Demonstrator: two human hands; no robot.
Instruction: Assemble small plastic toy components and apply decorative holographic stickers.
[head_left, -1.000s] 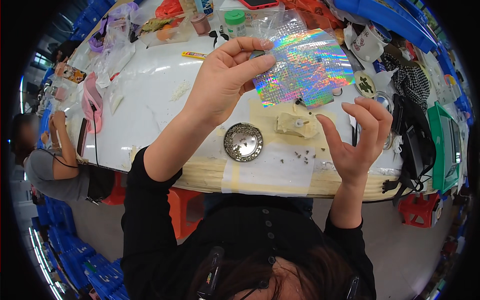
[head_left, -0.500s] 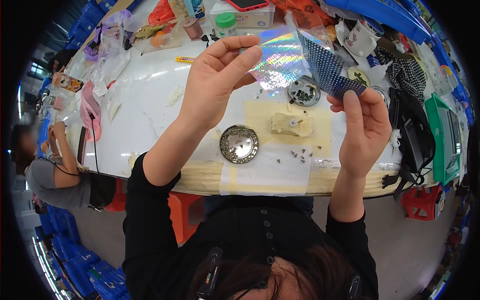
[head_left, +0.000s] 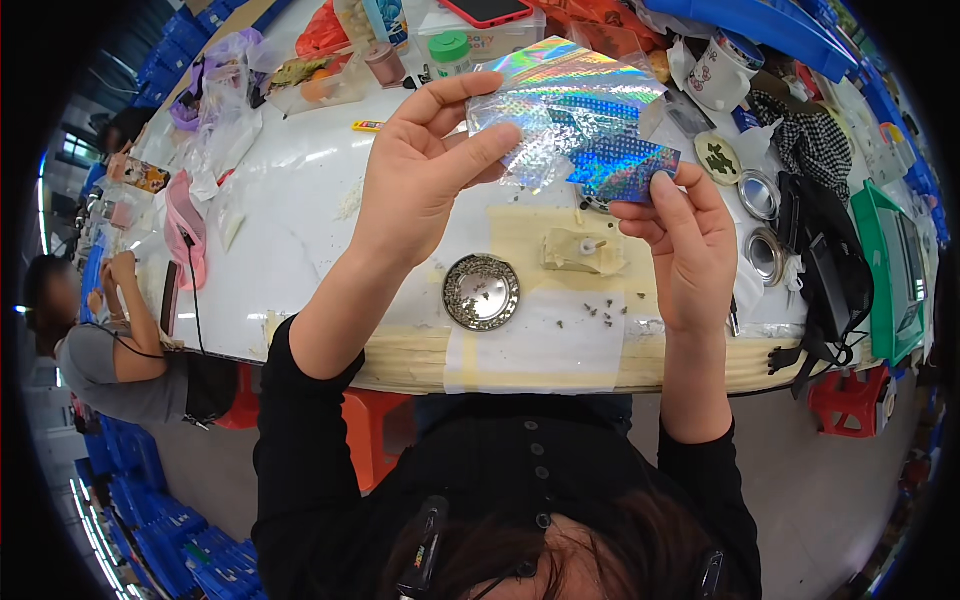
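Above the table, my left hand (head_left: 430, 165) pinches the left side of a crinkled clear plastic bag (head_left: 525, 150) between thumb and fingers. My right hand (head_left: 688, 245) grips the lower right corner of a shiny holographic sheet (head_left: 625, 172) patterned with small dots, its thumb on top. Bag and sheet overlap between my hands; I cannot tell whether the sheet lies inside the bag or behind it. Below them on the table are a round metal tin (head_left: 492, 297) with small greenish pieces and a cream-coloured block (head_left: 582, 252) with a short peg.
Several loose bits (head_left: 592, 312) lie on white paper (head_left: 530, 355). Open round tins (head_left: 765, 255), a black bag (head_left: 825, 270) and a green tray (head_left: 885, 275) stand at right. A green-lidded jar (head_left: 450, 48) and a mug (head_left: 722, 75) are behind. Another person (head_left: 115, 350) sits at far left.
My right hand has moved left and slightly down, bringing the dotted sheet over to the plastic bag. The sheet has turned from dark to bright. My left hand has barely moved.
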